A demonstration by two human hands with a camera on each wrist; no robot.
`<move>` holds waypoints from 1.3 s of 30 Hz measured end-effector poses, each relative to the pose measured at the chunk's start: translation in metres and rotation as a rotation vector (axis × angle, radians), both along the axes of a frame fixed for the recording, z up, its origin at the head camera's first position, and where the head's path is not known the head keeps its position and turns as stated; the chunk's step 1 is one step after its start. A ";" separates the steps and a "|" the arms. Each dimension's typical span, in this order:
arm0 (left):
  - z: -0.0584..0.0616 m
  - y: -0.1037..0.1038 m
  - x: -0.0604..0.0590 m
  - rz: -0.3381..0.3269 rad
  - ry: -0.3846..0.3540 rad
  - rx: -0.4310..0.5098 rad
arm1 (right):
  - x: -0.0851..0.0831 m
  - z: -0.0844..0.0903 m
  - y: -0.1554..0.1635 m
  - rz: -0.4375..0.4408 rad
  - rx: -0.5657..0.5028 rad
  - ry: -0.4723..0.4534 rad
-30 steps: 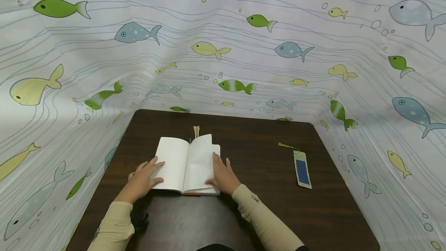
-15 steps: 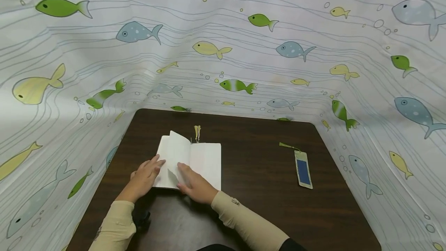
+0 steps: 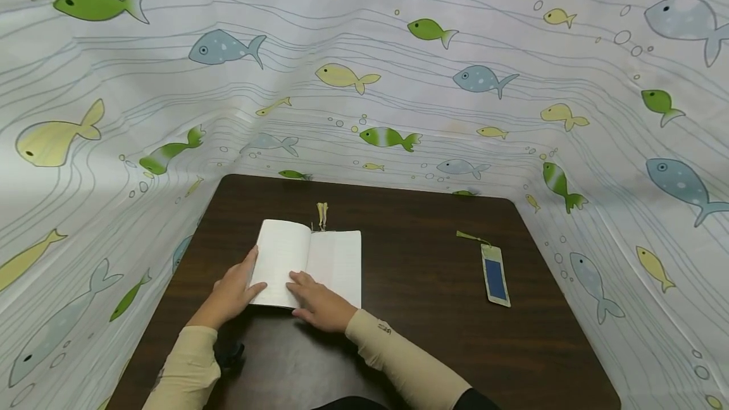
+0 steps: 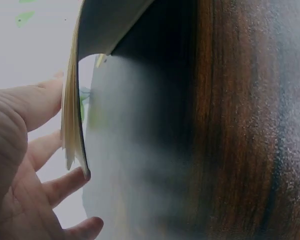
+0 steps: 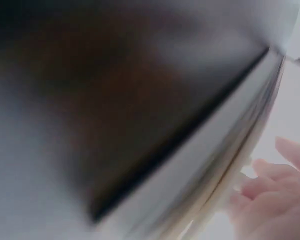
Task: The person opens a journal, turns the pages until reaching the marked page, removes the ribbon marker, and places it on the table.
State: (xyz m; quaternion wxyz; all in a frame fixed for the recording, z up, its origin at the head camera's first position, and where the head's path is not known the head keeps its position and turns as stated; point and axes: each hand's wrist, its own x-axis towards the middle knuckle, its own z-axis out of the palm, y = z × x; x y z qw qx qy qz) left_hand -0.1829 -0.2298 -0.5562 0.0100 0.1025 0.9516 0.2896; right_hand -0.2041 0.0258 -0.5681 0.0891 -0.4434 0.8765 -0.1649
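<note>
An open notebook (image 3: 336, 264) with white pages lies on the dark table. My left hand (image 3: 230, 293) holds its left edge, thumb over the page and fingers at the outer edge. In the left wrist view, the left hand (image 4: 30, 165) has its thumb against the pages, with a fingertip at the cover's corner. My right hand (image 3: 324, 304) rests with extended fingers on the lower part of the left page, near the gutter. Pale yellow tassels (image 3: 323, 215) stick out above the spine. The right wrist view is blurred; the right hand (image 5: 277, 195) shows beside the page edges.
A bookmark (image 3: 495, 276) with a blue panel and a green tassel (image 3: 468, 236) lies on the right of the dark wooden table (image 3: 421, 245). A white fish-print curtain (image 3: 398, 106) surrounds the table at the back and sides. A small black object (image 3: 230, 356) sits by the left wrist.
My right hand has moved left from the right page, carrying a leaf over. The leaf now lies flat on the left side, and my left fingers have shifted to the outer edge.
</note>
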 end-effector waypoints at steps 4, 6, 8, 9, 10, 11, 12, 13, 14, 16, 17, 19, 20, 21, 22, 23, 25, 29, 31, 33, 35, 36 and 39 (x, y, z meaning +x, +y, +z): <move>-0.003 -0.002 0.001 -0.027 0.026 -0.038 | -0.012 -0.003 0.027 -0.095 0.137 0.013; -0.004 -0.003 0.002 -0.035 0.021 -0.039 | -0.016 -0.005 0.044 -0.144 0.204 -0.004; -0.005 -0.005 0.002 -0.040 0.008 -0.041 | -0.018 -0.005 0.060 -0.193 0.241 -0.041; -0.006 -0.005 0.002 -0.041 0.000 -0.041 | -0.019 -0.005 0.067 -0.220 0.242 -0.072; -0.006 -0.006 0.002 -0.043 0.003 -0.043 | -0.019 -0.004 0.074 -0.246 0.239 -0.103; -0.006 -0.007 0.002 -0.044 0.001 -0.041 | -0.020 -0.004 0.080 -0.268 0.235 -0.125; -0.006 -0.009 0.002 -0.043 0.001 -0.042 | -0.020 -0.004 0.085 -0.282 0.220 -0.143; -0.007 -0.010 0.002 -0.041 0.001 -0.039 | -0.020 -0.003 0.088 -0.291 0.207 -0.153; -0.007 -0.010 0.002 -0.040 0.005 -0.039 | -0.020 -0.003 0.091 -0.294 0.192 -0.155; -0.007 -0.011 0.003 -0.036 0.018 -0.040 | -0.020 -0.004 0.094 -0.294 0.179 -0.139; -0.007 -0.012 0.003 -0.032 0.019 -0.040 | -0.020 -0.004 0.094 -0.293 0.175 -0.124; -0.007 -0.011 0.003 -0.029 0.023 -0.044 | -0.020 -0.004 0.093 -0.299 0.183 -0.087; -0.007 -0.011 0.003 -0.029 0.026 -0.048 | -0.020 -0.004 0.092 -0.303 0.190 -0.057; -0.007 -0.010 0.003 -0.029 0.022 -0.047 | -0.020 -0.005 0.091 -0.305 0.204 -0.018; -0.007 -0.010 0.003 -0.029 0.018 -0.046 | -0.020 -0.005 0.090 -0.305 0.212 0.032; -0.007 -0.009 0.003 -0.029 0.013 -0.048 | -0.020 -0.006 0.089 -0.307 0.220 0.082; -0.006 -0.009 0.003 -0.032 0.009 -0.050 | -0.020 -0.007 0.087 -0.318 0.217 0.172; -0.006 -0.009 0.004 -0.032 0.003 -0.056 | -0.021 -0.011 0.084 -0.380 0.190 0.208; -0.006 -0.009 0.004 -0.032 0.002 -0.057 | -0.021 -0.013 0.084 -0.410 0.181 0.164; -0.006 -0.008 0.004 -0.032 -0.002 -0.056 | -0.021 -0.014 0.085 -0.432 0.168 0.118; -0.007 -0.008 0.004 -0.034 -0.006 -0.053 | -0.022 -0.010 0.085 -0.419 0.144 0.063; -0.007 -0.008 0.004 -0.035 -0.007 -0.053 | -0.022 -0.007 0.084 -0.399 0.113 0.015; -0.006 -0.008 0.003 -0.035 -0.024 -0.038 | -0.025 0.007 0.082 -0.312 -0.017 -0.170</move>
